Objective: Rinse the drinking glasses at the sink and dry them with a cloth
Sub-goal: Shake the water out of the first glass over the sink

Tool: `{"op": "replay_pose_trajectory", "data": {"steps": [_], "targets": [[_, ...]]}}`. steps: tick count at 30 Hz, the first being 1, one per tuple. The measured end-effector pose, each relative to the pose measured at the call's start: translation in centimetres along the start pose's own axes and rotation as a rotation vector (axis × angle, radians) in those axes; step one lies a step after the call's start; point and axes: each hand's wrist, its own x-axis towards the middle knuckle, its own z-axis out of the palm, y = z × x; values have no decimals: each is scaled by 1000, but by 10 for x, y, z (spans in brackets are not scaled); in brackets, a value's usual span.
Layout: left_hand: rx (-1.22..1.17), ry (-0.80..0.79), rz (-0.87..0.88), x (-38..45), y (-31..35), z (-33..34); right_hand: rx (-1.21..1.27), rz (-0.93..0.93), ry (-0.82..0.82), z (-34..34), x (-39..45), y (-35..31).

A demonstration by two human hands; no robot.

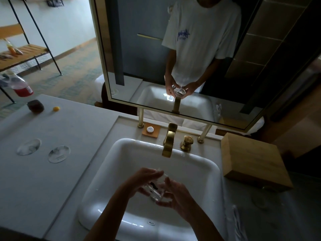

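Over the white sink point(121, 153), below the brass tap point(168, 145), both hands cup the clear drinking glass point(155, 187), left hand point(147, 180) fingers nearly straight, right hand point(175, 193) curled beneath; turning it slowly with a firm hold should rinse it evenly without slipping.
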Motion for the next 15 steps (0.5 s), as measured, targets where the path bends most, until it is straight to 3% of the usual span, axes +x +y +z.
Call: {"op": "replay_pose_trajectory", "data": {"steps": [9,15], "targets": [[91,-47,-99,0,8,13,-136,62,58,1,-11,-10],[-43,14,-150,3,4,21,-196,127,181,5,-6,-12]]}}
